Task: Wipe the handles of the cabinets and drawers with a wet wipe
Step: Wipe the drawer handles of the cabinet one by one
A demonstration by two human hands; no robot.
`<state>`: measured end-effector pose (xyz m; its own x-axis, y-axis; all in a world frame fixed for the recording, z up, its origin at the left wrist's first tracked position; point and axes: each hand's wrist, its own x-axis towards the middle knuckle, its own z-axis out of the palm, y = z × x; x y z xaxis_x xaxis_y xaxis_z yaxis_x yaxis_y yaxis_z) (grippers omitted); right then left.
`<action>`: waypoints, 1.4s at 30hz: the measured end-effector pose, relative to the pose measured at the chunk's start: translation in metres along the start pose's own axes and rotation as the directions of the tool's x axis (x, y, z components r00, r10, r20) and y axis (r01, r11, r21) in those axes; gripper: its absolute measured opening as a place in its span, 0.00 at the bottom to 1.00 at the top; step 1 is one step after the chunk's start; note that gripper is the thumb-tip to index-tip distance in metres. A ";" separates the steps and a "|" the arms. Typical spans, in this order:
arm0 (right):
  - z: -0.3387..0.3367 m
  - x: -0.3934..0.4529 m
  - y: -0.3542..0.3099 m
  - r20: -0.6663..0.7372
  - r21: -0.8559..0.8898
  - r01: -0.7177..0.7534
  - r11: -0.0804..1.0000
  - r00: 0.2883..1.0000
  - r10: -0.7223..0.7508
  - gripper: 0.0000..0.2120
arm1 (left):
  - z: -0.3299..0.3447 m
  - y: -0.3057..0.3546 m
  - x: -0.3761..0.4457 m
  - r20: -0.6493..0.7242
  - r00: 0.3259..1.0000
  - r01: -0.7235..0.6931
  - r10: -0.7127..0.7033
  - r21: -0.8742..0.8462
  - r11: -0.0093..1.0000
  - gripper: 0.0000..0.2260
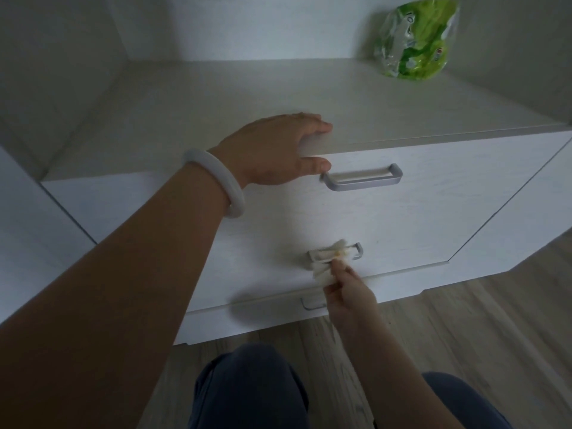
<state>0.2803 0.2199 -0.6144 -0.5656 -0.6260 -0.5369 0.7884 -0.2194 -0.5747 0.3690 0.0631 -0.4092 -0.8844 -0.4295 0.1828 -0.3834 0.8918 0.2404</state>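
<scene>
A white drawer unit (418, 218) stands in front of me with three grey metal handles. My left hand (275, 150) rests on its top front edge, fingers on the top and thumb on the front, just left of the top handle (362, 178). My right hand (346, 286) pinches a crumpled white wet wipe (325, 267), which is wrapped round the middle handle (335, 252). The bottom handle (312, 304) shows only partly, beside my right wrist.
A green plastic pack (414, 38) lies at the back right of the unit's top (216, 97), against the wall. White panels enclose the unit on both sides. Wooden floor (464, 329) runs below, and my knees in dark trousers (247, 388) are at the bottom.
</scene>
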 end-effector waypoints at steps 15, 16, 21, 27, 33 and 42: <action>-0.017 0.010 -0.020 0.585 -0.811 0.416 -0.412 0.568 -0.579 0.19 | 0.003 -0.004 0.001 -0.001 1.000 -0.004 0.004 -0.003 1.000 0.30; -0.016 0.009 -0.020 0.568 -0.823 0.411 -0.392 0.578 -0.586 0.17 | 0.003 -0.003 0.001 -0.003 1.000 -0.003 0.003 0.001 1.000 0.30; 0.009 0.006 -0.007 0.567 -0.823 0.482 -0.299 0.682 -0.462 0.08 | 0.001 0.000 0.001 -0.015 1.000 -0.002 0.002 -0.003 1.000 0.30; 0.012 -0.006 -0.016 0.548 -0.834 0.519 -0.189 0.732 -0.405 0.08 | 0.001 0.000 0.000 0.002 1.000 -0.008 0.008 0.004 1.000 0.30; 0.009 -0.001 -0.014 0.497 -0.865 0.469 -0.182 0.743 -0.449 0.09 | 0.001 0.000 0.000 -0.012 1.000 -0.006 0.006 0.010 1.000 0.30; -0.003 -0.007 -0.017 0.512 -0.825 0.560 -0.068 0.693 -0.507 0.08 | 0.000 0.000 0.000 -0.005 1.000 0.001 -0.001 0.009 1.000 0.30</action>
<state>0.2703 0.2299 -0.6027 -0.6678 -0.7059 0.2359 -0.5705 0.2820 -0.7714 0.3692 0.0637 -0.4093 -0.8825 -0.4314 0.1871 -0.3871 0.8924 0.2318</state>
